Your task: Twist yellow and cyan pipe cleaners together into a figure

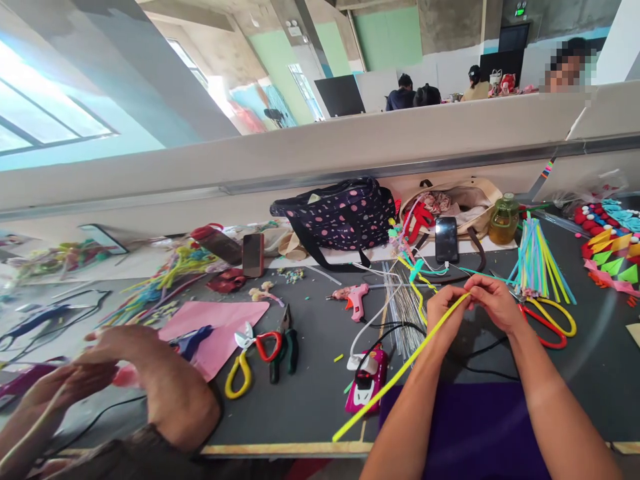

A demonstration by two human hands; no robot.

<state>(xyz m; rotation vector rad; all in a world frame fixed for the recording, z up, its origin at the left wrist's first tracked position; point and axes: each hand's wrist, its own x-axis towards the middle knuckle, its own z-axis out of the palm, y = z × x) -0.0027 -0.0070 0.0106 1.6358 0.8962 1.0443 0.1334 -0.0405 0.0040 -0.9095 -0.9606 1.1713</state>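
Yellow fuzzy pipe cleaner: we are pinching its upper end with left hand and right hand, fingertips together, above the dark matte table; no legible writing nearby.

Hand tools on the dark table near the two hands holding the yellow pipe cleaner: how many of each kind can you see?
Scissors: 2, a yellow and red pair and a yellow and red pair
Pliers: 1, the green-handled pliers
Glue guns: 1, the pink glue gun
Total: 4
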